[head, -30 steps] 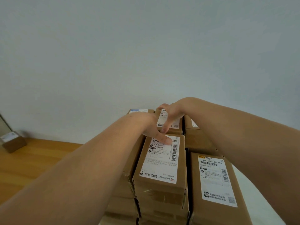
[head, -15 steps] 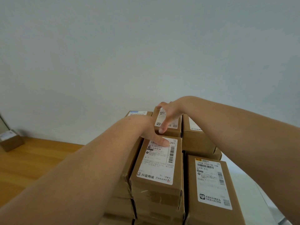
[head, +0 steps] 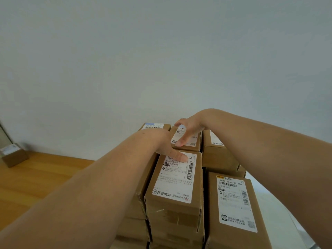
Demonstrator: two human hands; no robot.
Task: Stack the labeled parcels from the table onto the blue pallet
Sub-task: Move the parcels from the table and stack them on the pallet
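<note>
Far-row brown cardboard parcel with a white shipping label [head: 186,141] sits on top of the stack, between a similar box with a blue-edged label [head: 154,126] on its left and a taller-sitting labelled box [head: 218,150] on its right. Right hand [head: 188,130] lies over its top, fingers extended down across the label, thumb hooked over the far edge; more pressing than gripping. Left hand [head: 166,146] reaches alongside it, thumb tip resting flat on the label of the nearer brown parcel marked 201 [head: 175,178]; the rest of that hand is hidden behind the forearm, so I cannot tell whether it grips anything. Blue pallet is not visible; the stack hides it. Risks, as I judge them: stack is several layers high and the columns show gaps, so a push toward the wall could slide the far parcel off the back edge. Uneven top heights mean a tilted seat. Leaning on box 201 may shift its column sideways into the right-front parcel with the 1045 label [head: 233,203]. Separate small box [head: 13,154] on the wooden floor [head: 36,180] is well apart, no concern.
</note>
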